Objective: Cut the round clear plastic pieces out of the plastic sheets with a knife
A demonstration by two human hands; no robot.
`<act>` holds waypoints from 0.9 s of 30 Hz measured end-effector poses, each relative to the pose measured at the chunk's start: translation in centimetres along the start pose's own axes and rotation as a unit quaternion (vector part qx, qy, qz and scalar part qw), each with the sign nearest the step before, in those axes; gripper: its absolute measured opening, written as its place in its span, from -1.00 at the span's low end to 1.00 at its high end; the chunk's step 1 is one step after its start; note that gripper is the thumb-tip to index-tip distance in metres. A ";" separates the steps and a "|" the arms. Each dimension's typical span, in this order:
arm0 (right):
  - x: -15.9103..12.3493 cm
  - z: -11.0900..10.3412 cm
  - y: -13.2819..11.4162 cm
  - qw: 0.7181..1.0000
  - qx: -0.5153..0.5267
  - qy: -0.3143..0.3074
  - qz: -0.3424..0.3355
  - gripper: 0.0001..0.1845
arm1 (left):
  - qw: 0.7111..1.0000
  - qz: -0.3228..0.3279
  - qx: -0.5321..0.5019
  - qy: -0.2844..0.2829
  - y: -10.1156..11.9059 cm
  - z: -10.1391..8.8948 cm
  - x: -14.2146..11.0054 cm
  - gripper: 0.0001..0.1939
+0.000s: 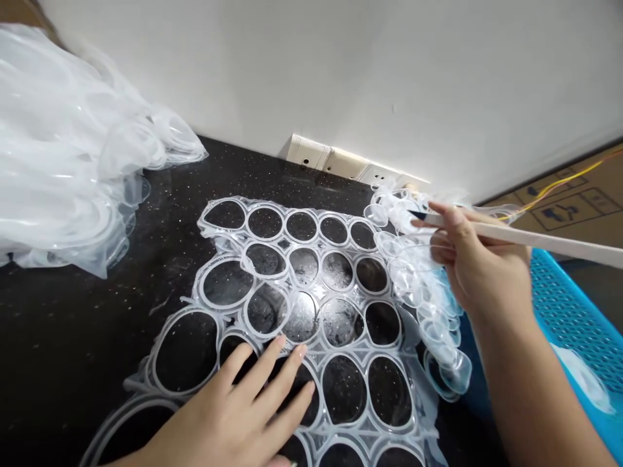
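A translucent plastic sheet with rows of large round holes lies on the dark speckled counter. My left hand rests on its near part, fingers spread and palm down. My right hand is raised above the sheet's far right side. Its fingers close around a long white stick with a dark pointed tip, tip to the left. Below and beside that hand is a heap of clear round plastic pieces along the sheet's right edge. Whether the tip touches them I cannot tell.
At the left is a large stack of similar translucent plastic. A blue perforated basket stands at the right, with pale plastic inside. Sockets line the base of the white wall. Yellow and pink wires cross a cardboard box.
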State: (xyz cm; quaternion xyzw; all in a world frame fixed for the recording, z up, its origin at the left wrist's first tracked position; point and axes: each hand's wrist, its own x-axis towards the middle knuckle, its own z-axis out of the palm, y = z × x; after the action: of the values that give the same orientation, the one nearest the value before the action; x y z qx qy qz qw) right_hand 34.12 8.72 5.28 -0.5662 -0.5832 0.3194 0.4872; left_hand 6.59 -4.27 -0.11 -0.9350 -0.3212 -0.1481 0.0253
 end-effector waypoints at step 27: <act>-3.2 1.5 -0.5 0.976 0.135 -0.121 0.117 -0.70 | 0.999 0.000 -0.010 0.035 0.1 1.3 -0.5 -0.60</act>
State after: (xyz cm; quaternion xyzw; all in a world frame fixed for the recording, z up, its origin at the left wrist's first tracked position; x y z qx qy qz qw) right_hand 32.22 5.78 4.62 -0.5166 -0.5189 0.5165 0.4440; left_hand 6.56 -4.44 -1.54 -0.9295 -0.3189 -0.1835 0.0273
